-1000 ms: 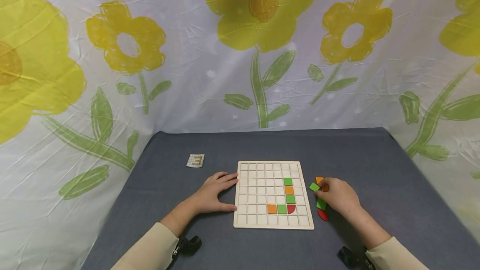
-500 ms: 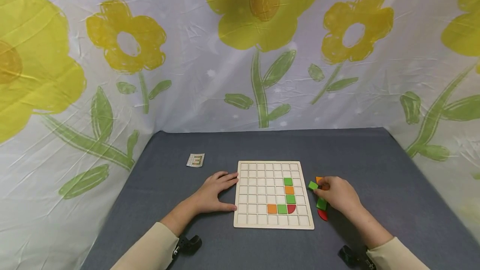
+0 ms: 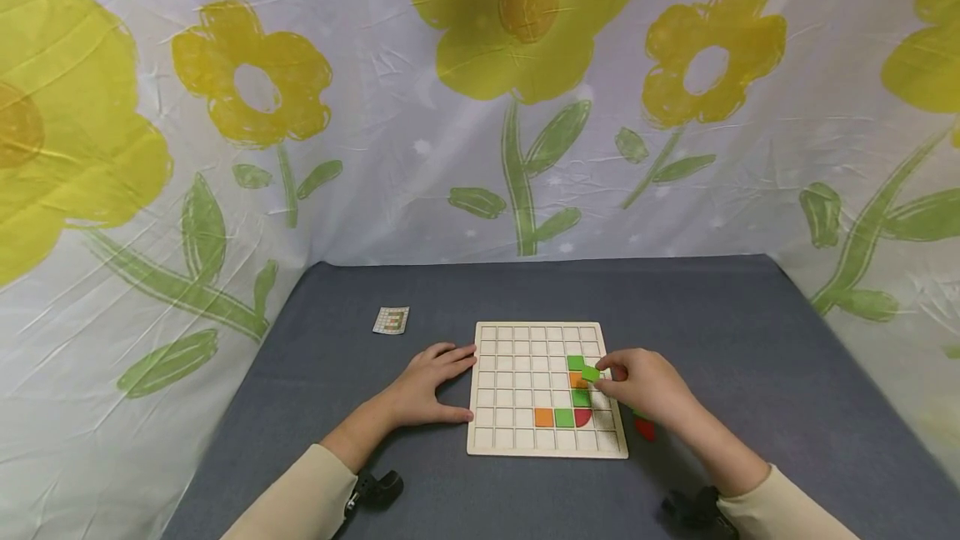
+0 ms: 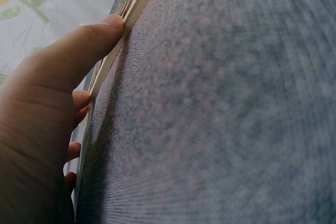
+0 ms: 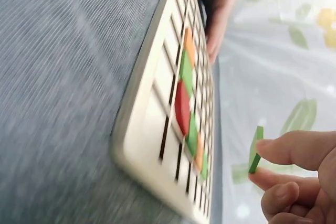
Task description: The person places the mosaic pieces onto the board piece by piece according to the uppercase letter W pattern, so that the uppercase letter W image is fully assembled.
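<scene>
A pale wooden grid board (image 3: 510, 444) lies on the dark cloth. Set in its cells are several green and orange squares, such as an orange square (image 3: 543, 417), and a red quarter-round piece (image 3: 582, 417). My right hand (image 3: 647, 382) pinches a green square tile (image 3: 591, 373) between thumb and finger, over the board's right part. In the right wrist view the green tile (image 5: 255, 149) stands on edge above the grid. My left hand (image 3: 429, 386) rests spread at the board's left edge; in the left wrist view its thumb (image 4: 113, 22) touches the board's side (image 4: 139, 9).
Right of the board, a red piece (image 3: 645, 428) shows on the cloth, with other loose pieces mostly hidden under my right hand. A small printed card (image 3: 392, 321) lies at the back left. A flowered curtain (image 3: 480, 140) hangs behind the table.
My right hand has lifted the green tile from beside the loose pieces and carried it left over the board's right columns. The left hand has stayed at the board's edge.
</scene>
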Motion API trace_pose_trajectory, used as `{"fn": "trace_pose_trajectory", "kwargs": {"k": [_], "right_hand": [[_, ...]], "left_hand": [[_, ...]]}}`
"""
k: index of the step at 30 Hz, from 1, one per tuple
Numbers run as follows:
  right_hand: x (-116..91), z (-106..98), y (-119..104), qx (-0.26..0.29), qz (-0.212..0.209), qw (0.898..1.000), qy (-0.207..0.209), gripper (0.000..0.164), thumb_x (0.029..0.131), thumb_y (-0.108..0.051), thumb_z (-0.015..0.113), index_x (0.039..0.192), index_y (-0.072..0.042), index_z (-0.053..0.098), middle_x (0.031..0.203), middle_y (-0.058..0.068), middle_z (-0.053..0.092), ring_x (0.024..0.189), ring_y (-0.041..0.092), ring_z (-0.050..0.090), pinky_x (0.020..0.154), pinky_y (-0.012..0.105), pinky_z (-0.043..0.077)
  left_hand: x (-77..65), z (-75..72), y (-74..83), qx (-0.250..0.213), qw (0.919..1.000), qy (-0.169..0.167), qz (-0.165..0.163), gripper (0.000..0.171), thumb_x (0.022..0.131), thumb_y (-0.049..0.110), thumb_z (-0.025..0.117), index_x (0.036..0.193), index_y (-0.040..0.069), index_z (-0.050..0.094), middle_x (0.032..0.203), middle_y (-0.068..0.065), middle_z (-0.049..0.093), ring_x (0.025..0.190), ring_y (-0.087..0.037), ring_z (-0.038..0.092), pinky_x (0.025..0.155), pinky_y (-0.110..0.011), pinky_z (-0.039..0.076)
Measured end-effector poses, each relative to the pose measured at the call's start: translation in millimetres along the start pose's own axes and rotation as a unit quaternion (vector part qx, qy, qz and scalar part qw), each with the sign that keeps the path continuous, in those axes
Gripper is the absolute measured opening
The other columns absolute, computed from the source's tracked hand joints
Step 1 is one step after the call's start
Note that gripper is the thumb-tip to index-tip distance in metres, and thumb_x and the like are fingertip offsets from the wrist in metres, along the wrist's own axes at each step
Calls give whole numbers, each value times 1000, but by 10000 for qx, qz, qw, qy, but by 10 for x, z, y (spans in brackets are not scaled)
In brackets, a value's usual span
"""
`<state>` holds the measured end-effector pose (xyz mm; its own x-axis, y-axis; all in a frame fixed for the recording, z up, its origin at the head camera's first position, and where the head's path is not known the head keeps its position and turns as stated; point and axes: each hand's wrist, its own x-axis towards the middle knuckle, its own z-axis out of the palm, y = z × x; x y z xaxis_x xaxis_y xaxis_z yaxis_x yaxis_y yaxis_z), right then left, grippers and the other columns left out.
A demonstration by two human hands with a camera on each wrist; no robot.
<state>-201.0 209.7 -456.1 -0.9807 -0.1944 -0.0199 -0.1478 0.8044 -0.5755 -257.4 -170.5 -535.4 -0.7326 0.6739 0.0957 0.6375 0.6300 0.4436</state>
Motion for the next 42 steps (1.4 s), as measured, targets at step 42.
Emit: {"fn": "trace_pose_trajectory", "kwargs": {"k": [42], "right_hand": [[236, 507, -341, -419, -946, 9934, -495, 7, 85, -13, 82, 90, -17, 80, 74, -12, 63, 63, 8, 51, 60, 31, 45]], "left_hand": [[-10, -12, 5, -45, 10000, -6, 34, 92, 86, 64, 74, 158, 16, 44, 165, 1, 34, 149, -33, 28, 114, -64, 22]]}}
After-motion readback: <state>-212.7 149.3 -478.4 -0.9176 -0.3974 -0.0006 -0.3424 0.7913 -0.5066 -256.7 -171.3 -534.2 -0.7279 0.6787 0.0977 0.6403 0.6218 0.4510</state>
